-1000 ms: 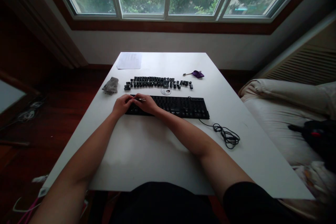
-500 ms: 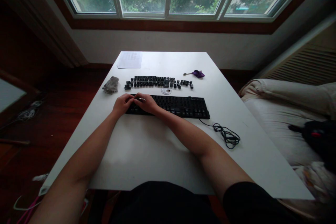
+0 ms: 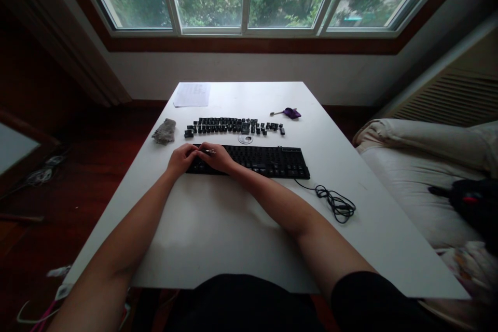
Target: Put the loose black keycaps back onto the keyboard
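Observation:
A black keyboard lies across the white table, many of its keycaps gone. Both hands meet over its left end. My right hand is closed round a small, slim metal tool, whose shiny end shows above the fingers; its working tip is hidden. Touching or nearly touching it, my left hand has its fingers pinched at the keyboard's left edge, and what they hold cannot be made out. Loose black keycaps stand in rows behind the keyboard. A flat round disc lies between them and the keyboard.
A grey rag lies on the left of the table. Paper sheets rest at the back left corner. At the back right is a purple item with a brush-like stick. The keyboard's coiled cable lies to the right.
The camera view has tilted slightly, so everything sits a little lower in the picture. Both hands stay at the same place on the keyboard, with only slight finger movement.

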### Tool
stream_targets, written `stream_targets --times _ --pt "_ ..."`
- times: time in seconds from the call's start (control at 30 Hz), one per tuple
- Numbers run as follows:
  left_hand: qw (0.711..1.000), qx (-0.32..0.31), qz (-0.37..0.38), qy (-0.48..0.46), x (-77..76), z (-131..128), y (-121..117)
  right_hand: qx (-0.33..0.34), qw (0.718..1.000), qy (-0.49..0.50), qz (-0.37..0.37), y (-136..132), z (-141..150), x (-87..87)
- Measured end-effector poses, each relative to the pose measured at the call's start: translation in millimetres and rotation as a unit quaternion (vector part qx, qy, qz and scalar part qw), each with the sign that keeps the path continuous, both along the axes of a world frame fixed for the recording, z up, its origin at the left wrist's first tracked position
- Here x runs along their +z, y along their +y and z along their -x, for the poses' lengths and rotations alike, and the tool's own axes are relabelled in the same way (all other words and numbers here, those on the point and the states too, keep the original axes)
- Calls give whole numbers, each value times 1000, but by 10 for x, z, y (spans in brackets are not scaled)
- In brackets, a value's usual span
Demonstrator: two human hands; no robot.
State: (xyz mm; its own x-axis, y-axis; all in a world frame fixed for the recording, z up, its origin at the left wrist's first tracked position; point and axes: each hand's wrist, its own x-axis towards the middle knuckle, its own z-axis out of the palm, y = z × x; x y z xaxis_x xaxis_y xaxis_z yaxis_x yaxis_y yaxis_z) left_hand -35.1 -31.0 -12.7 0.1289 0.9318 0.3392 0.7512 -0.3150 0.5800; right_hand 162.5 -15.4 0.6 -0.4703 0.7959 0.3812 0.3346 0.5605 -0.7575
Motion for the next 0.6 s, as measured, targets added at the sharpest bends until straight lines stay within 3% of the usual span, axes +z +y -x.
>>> stream_targets --times 0.6 --pt "1000 -13 -13 7 -32 22 24 -5 1000 0 -3 34 22 -70"
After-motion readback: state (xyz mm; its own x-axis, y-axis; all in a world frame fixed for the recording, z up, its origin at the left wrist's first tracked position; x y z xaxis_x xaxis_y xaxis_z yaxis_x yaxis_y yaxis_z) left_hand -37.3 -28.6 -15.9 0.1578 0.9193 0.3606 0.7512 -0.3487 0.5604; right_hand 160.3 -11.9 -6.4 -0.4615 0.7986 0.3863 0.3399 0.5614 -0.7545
